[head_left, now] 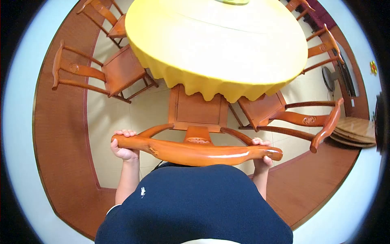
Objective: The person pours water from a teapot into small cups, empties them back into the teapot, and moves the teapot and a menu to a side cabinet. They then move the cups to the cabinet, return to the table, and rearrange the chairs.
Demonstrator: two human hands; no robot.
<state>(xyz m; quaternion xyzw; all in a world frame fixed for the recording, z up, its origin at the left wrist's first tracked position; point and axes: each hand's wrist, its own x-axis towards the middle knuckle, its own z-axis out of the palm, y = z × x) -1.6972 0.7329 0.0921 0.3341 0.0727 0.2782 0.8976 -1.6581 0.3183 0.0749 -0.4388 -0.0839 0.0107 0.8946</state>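
Directly in front of me is a glossy orange-brown wooden chair (199, 152), its curved top rail close to my body. My left hand (125, 146) is wrapped round the left end of that rail. At the other end, my right hand (263, 153) grips the rail, its fingers over the top and thumb at the near side. The chair's seat (198, 110) points away from me, and its far edge goes out of sight under the hanging yellow tablecloth (219, 83). A carved round emblem marks the backrest.
The cloth covers a round table. Similar chairs stand around it: one at left (122, 71), one close at right (264, 110), others farther back. Round wooden boards (353, 132) and a dark fan (328, 79) are by the right wall. Pale floor tiles (152, 110) show between the chairs.
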